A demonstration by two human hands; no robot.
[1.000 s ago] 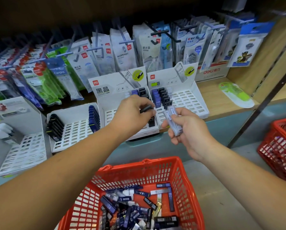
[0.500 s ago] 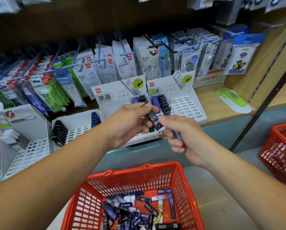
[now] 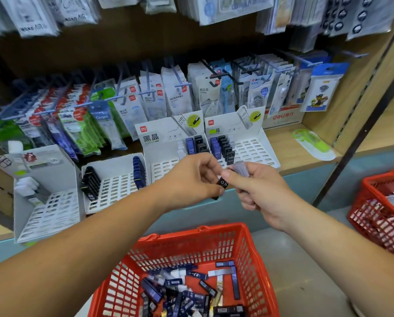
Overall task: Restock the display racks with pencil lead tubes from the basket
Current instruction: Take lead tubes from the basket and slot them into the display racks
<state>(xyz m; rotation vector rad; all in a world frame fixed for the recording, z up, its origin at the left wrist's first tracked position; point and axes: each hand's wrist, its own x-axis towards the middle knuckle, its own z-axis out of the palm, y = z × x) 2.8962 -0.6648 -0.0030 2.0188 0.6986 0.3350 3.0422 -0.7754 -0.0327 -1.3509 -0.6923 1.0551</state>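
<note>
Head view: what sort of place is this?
Probably a stationery shop: rows of hanging packets, white display racks holding pencil lead tubes, and a red shopping basket.

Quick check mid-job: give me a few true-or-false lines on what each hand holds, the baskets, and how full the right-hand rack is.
1. The left hand holds a black tube marked 0.5. True.
2. The right hand is empty. False: it holds a clear tube, and its thumb touches the black tube.
3. The red basket below the hands is empty. False: many loose tubes lie in it.
4. A second red basket stands at the far right. True.
5. The rightmost rack is full. False: tubes stand only along its left side; most slots are bare.
</note>
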